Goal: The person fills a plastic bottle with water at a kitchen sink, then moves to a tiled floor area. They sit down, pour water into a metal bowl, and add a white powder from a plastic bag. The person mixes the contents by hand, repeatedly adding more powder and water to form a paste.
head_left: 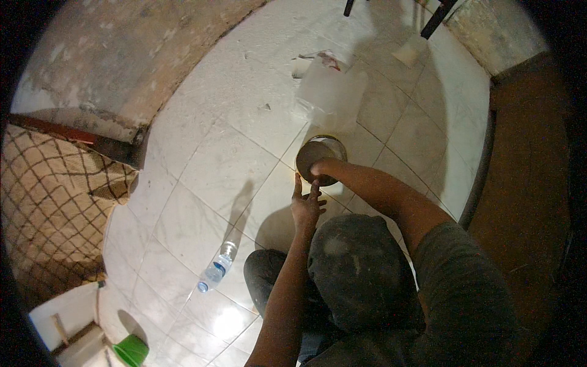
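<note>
A round, dark-insided can (pixel 313 150) stands on the tiled floor in front of my knees, its mouth facing up toward me. My right hand (pixel 318 169) reaches down into it. The fingers are hidden inside the can, so what they hold, if anything, does not show. At the can's near side is my left hand (pixel 306 207), fingers spread and their tips at or against the can's lower edge. Just beyond the can lies a translucent whitish plastic bag or sheet (pixel 327 92) with a reddish mark near its far end.
A clear plastic bottle (pixel 215 273) with a blue cap lies to the left. Farther left are a net-patterned cloth (pixel 52 202) and a green container (pixel 131 350). Dark furniture legs (pixel 435 23) stand at the far right, and a brown surface (pixel 526 183) borders the right side.
</note>
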{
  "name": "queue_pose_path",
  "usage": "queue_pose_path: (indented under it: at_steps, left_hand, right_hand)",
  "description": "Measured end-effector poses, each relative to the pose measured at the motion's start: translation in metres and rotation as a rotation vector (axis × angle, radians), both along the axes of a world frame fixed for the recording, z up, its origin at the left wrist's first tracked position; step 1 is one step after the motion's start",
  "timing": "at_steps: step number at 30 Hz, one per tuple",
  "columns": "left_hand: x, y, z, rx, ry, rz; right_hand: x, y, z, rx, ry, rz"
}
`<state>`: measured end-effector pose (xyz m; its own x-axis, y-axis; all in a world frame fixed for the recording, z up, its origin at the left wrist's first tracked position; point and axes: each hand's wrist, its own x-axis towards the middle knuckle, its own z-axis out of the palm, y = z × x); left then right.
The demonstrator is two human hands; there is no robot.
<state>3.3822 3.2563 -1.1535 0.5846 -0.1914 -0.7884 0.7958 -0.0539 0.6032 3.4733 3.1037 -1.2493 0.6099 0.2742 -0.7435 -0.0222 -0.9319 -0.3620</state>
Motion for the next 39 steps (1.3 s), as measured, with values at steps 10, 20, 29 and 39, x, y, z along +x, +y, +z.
queue_pose_path:
  at_steps: [10,20,29,39]
  left_hand:
    - [0.003,-0.006,-0.004,-0.005,-0.039,-0.016]
    - [0.002,-0.012,-0.006,-0.064,-0.05,-0.008]
    - [0.002,-0.032,-0.008,-0.117,-0.006,-0.028]
    - [0.005,-0.023,-0.006,-0.076,-0.034,-0.011]
  right_hand:
    - [0.022,0.003,-0.033,-0.23,-0.073,-0.173]
    - [0.006,-0.01,-0.011,-0.083,0.209,0.09]
    - [0.001,-0.072,-0.034,0.382,0.054,-0.754]
    - [0.013,-0.025,-0.019,-0.255,-0.048,-0.341]
